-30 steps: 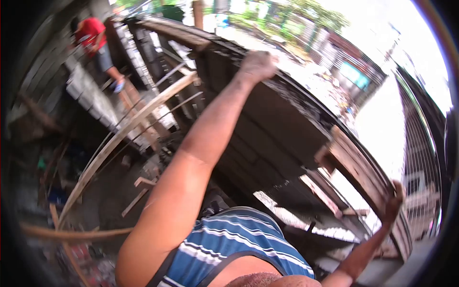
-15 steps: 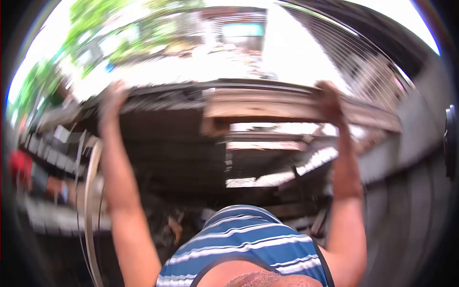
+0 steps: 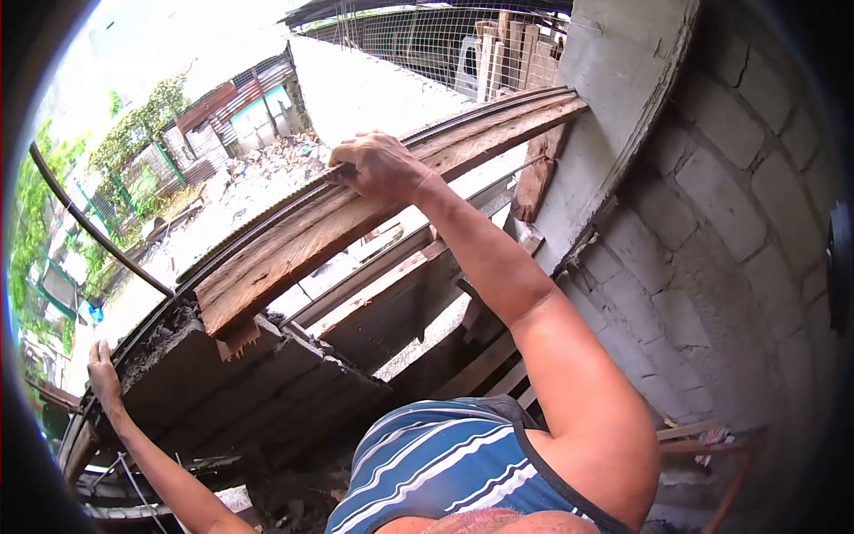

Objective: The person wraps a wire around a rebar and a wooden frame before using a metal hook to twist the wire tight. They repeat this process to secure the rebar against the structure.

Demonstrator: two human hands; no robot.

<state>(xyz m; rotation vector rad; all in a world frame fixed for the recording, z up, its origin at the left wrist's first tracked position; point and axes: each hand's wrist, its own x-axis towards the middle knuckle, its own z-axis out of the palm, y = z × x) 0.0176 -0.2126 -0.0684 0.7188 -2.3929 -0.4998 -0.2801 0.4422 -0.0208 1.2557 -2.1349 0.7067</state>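
A long dark metal strip [image 3: 233, 253] runs along the top of a weathered wooden beam [image 3: 294, 254] and down to the left over a rough concrete block wall [image 3: 200, 378]. My right hand [image 3: 378, 166] is closed over the beam's upper edge, its fingers curled round the strip. At the lower left, my left hand [image 3: 104, 378] grips the strip's far end above the wall, its thumb side partly hidden. The beam's near end is splintered, with a short broken wooden piece beneath it.
A grey concrete post [image 3: 614, 98] and a block wall [image 3: 712, 196] stand at the right. Planks [image 3: 480, 365] lie below the beam. Outside are rubble [image 3: 276, 160], wire mesh [image 3: 427, 44] and corrugated sheets. A curved dark rod [image 3: 98, 231] crosses the left side.
My view has turned and tilted, so the beam now slopes down to the left. My right hand appears nearer the middle of the beam; my left appears lower. Both stay on the top edge.
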